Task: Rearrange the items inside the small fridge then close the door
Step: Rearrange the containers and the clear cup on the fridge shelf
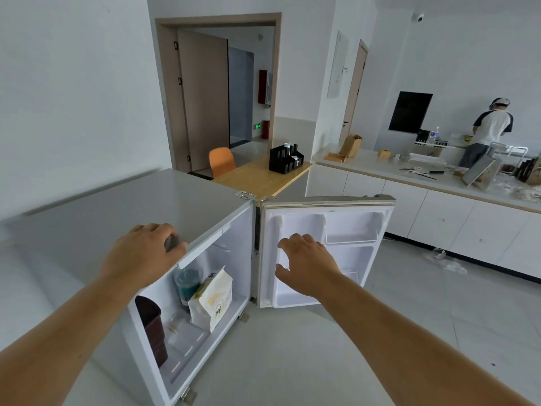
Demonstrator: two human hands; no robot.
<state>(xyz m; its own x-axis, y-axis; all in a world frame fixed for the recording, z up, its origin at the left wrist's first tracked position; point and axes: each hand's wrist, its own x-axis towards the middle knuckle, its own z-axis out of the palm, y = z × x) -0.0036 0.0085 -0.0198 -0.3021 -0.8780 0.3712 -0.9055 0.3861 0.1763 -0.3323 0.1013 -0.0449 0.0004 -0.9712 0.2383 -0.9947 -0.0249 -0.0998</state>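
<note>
The small white fridge (123,212) stands below me with its door (328,227) swung wide open to the right. Inside sit a dark brown container (152,326) at the left, a teal-lidded cup (187,284) at the back and a white and yellow paper bag (212,298) beside it, with a clear plastic item (183,329) on the shelf in front of them. My left hand (143,254) rests on the front edge of the fridge top, fingers curled over it. My right hand (307,263) hovers with fingers spread in front of the door's inner shelves; I cannot tell whether it touches them.
A wooden table (263,177) with a black organiser (285,159) and an orange chair (221,161) stand behind the fridge. A long white counter (439,183) with clutter runs along the right, where a person (486,133) stands. Grey tiled floor (380,332) lies in front of the door.
</note>
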